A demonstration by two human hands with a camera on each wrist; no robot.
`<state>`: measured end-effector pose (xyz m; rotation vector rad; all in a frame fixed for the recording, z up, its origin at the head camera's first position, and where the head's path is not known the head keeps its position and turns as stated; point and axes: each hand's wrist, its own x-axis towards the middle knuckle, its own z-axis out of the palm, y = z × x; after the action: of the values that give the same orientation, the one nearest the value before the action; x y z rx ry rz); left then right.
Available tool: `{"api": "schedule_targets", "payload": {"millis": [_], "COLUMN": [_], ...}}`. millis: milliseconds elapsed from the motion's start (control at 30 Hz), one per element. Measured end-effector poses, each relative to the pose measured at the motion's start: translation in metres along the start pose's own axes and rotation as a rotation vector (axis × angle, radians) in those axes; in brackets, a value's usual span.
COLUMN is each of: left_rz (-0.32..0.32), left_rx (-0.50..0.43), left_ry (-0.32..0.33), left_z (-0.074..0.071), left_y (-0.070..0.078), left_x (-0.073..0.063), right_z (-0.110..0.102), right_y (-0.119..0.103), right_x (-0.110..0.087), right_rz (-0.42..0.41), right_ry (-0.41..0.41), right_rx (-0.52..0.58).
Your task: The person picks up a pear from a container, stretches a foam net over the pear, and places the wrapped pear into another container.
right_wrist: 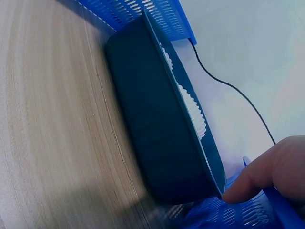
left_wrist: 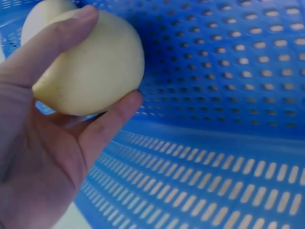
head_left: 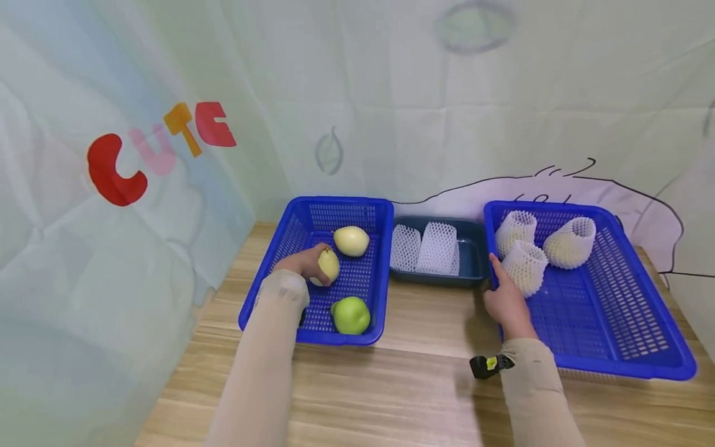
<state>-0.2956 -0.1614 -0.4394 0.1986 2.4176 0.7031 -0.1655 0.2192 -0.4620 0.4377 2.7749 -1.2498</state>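
In the left blue basket (head_left: 385, 261), my left hand (head_left: 306, 261) holds a pale yellow pear (head_left: 328, 267). The left wrist view shows its thumb over the pear (left_wrist: 102, 62) and fingers beneath. Another yellow pear (head_left: 352, 241) lies just behind, while a green pear-like fruit (head_left: 350, 315) sits near the front. Over the left rim of the right blue basket (head_left: 620, 366) is my right hand (head_left: 507, 301), index finger extended; part of it is hidden. Beside that hand, several white foam-netted fruits (head_left: 525, 267) stand in the basket.
Between the baskets stands a dark teal bin (head_left: 472, 251) containing flat white foam net sleeves (head_left: 437, 248). Everything sits on a wood-grain table (head_left: 391, 385) against a printed cloth backdrop (head_left: 357, 93). A dark cable (right_wrist: 228, 85) runs behind the bin.
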Motion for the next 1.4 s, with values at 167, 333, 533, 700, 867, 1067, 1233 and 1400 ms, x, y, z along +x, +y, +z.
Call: {"api": "schedule_targets", "payload": {"millis": [167,333,533,700,867,1067,1233,1400], "left_rz": [0.132,0.253,0.316,0.369,0.387,0.399,0.443,0.486], "left_rx": [-0.01,-0.049,-0.066,-0.101,-0.118,-0.173,-0.248,-0.303], "left_ry": [0.049,0.128,0.175,0.244,0.33,0.403,0.426,0.434], "left_z": [-0.006,-0.011,-0.008,0.0,0.01,0.021,0.031,0.041], "left_y": [0.009,0.027,0.05,0.066,0.08,0.1,0.118,0.135], "left_x": [-0.003,-0.006,-0.009,-0.011,-0.015,-0.021,-0.024,-0.027], "right_z": [0.001,0.001,0.0,0.0,0.0,0.0,0.0,0.0], "right_y": [0.0,0.001,0.001,0.0,0.0,0.001,0.001,0.0], "right_x": [0.0,0.0,0.0,0.0,-0.002,-0.002,-0.002,-0.002], "right_rz": [0.011,0.011,0.005,0.007,0.005,-0.008,-0.004,0.0], "right_ry": [-0.007,-0.002,-0.006,-0.002,0.001,0.006,0.0,-0.002], "right_rx": [0.014,0.018,0.013,0.015,0.022,0.025,0.027,0.025]}}
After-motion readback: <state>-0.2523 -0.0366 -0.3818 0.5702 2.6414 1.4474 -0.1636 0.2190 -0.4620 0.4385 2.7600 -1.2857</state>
